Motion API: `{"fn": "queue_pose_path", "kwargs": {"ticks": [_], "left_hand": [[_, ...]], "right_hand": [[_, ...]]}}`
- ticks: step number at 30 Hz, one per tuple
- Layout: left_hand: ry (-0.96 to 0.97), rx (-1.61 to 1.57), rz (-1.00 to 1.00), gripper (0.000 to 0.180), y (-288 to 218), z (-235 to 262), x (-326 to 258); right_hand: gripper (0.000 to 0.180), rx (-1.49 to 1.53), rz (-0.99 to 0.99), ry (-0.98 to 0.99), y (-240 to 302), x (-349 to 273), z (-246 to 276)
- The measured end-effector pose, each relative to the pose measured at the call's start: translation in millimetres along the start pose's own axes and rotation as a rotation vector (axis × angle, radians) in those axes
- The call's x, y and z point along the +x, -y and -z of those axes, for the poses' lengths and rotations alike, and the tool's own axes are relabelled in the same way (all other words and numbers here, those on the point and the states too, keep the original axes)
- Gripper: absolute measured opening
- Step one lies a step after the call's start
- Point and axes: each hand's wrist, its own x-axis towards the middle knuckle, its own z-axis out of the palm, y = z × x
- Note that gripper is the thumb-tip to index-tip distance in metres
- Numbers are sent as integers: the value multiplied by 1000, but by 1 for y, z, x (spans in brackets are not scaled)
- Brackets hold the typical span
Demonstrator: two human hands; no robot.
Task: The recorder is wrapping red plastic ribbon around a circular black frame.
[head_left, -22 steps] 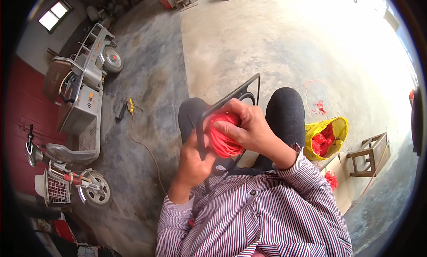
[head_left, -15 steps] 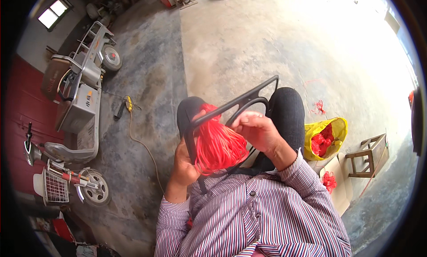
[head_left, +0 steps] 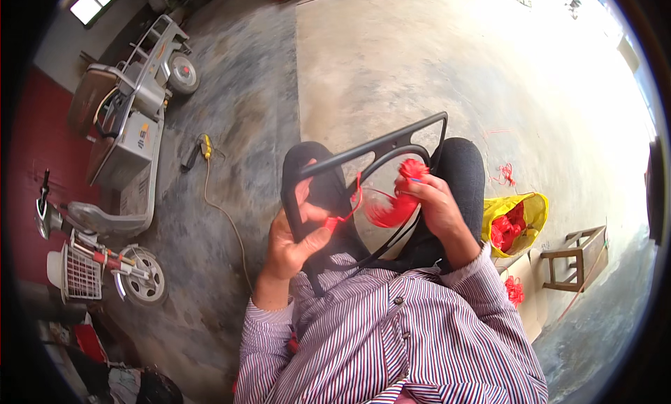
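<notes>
A black frame (head_left: 353, 156) of bars and a curved inner piece lies across my lap, tilted. Beside its left bar, my left hand (head_left: 290, 243) pinches the end of a red cord (head_left: 358, 193) between thumb and fingers. From there the cord rises to the frame and appears to loop round its curved piece; the exact path is unclear. On the right of the frame, my right hand (head_left: 440, 205) is closed round one end of a red cord bundle (head_left: 414, 169). The bundle's lower part is smeared by motion, between the hand and the curved piece.
A yellow bag (head_left: 538, 215) with red cord bundles stands by my right knee. Next to it are a wooden stool (head_left: 576, 261) and red cord (head_left: 514, 291) on cardboard. Scraps of cord lie beyond. A grey three-wheeler (head_left: 133, 142) and a cable (head_left: 224, 208) are at left.
The red bundle has passed from beside my left hand to my right hand, right of the frame. My left hand now pinches a cord end. The view has shifted slightly.
</notes>
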Motion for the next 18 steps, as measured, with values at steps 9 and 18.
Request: {"fn": "queue_pose_path", "kwargs": {"ticks": [9, 18], "left_hand": [[-57, -364, 270, 23, 14, 24, -4], [-158, -373, 270, 28, 14, 32, -14]], "right_hand": [[38, 560, 435, 655, 79, -78, -16], [36, 661, 426, 257, 111, -81, 21]]}}
